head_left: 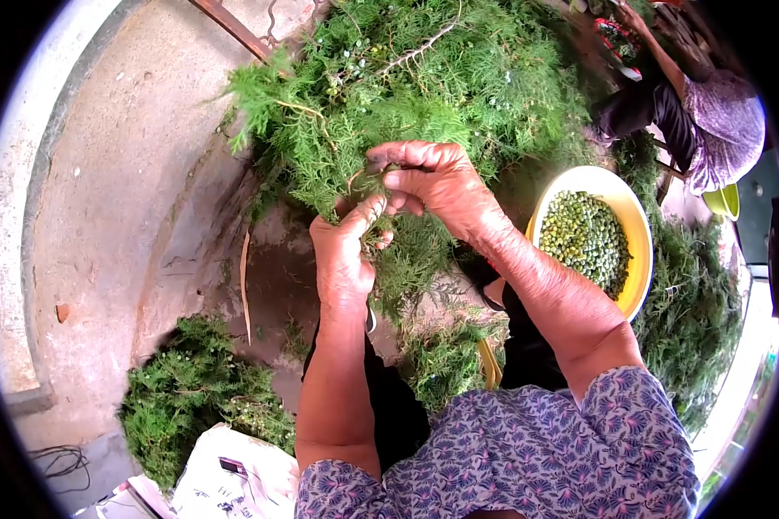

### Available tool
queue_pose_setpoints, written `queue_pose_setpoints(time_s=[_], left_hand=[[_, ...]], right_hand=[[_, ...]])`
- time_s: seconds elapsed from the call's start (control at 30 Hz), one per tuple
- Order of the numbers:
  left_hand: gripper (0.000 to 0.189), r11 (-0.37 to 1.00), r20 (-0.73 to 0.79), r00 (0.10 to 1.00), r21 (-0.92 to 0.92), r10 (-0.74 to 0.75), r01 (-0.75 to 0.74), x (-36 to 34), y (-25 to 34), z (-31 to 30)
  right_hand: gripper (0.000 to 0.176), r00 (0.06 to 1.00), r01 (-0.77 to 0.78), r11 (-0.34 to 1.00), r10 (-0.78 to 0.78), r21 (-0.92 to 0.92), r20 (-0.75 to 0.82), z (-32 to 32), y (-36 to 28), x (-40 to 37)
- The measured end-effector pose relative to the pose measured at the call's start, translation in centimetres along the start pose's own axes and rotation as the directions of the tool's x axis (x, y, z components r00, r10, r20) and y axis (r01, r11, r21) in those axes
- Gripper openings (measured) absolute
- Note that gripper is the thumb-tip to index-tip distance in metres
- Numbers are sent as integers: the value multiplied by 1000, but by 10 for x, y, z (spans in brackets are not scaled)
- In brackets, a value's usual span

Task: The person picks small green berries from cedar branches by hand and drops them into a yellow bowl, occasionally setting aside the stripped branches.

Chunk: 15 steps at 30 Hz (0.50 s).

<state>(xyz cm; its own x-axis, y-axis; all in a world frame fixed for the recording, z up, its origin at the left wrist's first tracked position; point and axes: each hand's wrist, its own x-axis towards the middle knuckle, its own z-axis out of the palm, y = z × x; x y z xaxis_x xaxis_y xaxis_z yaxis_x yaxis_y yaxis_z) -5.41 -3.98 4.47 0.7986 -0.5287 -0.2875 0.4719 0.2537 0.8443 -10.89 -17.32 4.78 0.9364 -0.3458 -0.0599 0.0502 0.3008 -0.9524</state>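
My left hand (344,253) is closed around a green evergreen sprig (374,232), whose feathery ends show around the fingers. Just above and to the right, my right hand (437,183) is curled in a pinch against the same sprig. What lies between its fingertips is too small to make out. Both hands meet in front of a large heap of cut evergreen branches (424,82), which carries small pale-green cones in places. To the right of my right forearm stands a yellow tub (638,259) holding many small green cones (582,238).
Smaller evergreen piles lie at lower left (190,389) and right (688,303). A white sack (234,480) with a small dark device (231,465) is at lower left. Another person (718,130) sits at upper right near a yellow-green bucket (724,201). Concrete floor (121,173) extends left.
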Motion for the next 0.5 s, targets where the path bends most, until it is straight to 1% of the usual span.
queue_pose_setpoints(time_s=[0.1,0.17,0.2,0.27,0.3,0.33,0.37,0.4,0.43,0.47,0.5], left_hand=[[9,1000,-9,1000,3,-12,12,1,-2,-1],[9,1000,-14,1000,4,-18,18,2,-5,-4],[7,999,3,1000,-32,-21,21,3,-7,-6],[5,997,22,999,-68,-25,26,7,-10,-14],[5,984,94,995,-169,-41,56,9,-10,-19],[6,959,168,984,-265,-52,96,10,-9,-22],[7,927,190,980,-355,-57,123,10,-8,-25],[9,904,210,975,-400,-72,153,12,-9,-30],[9,884,248,967,-437,-57,164,11,-8,-34],[10,864,282,959,-472,-40,175,10,-6,-37],[8,825,300,954,-543,12,160,13,-10,-44]], right_hand=[[24,1000,-12,999,12,37,-3,0,0,0],[23,999,-14,1000,14,-6,-48,0,0,0],[23,999,-14,1000,14,-6,-49,0,0,0],[20,989,-16,1000,19,20,-147,-1,-3,1],[17,977,-25,999,32,39,-211,-2,-7,1],[16,973,20,996,-1,82,-229,-7,-9,2],[15,968,9,996,12,85,-250,-12,-18,0],[15,963,-1,996,25,88,-269,-17,-28,-3],[17,960,-19,992,53,124,-274,-26,-34,-4],[19,970,-11,985,52,172,-237,-41,-33,-5],[20,962,-6,963,79,268,-262,-52,-38,-8]])
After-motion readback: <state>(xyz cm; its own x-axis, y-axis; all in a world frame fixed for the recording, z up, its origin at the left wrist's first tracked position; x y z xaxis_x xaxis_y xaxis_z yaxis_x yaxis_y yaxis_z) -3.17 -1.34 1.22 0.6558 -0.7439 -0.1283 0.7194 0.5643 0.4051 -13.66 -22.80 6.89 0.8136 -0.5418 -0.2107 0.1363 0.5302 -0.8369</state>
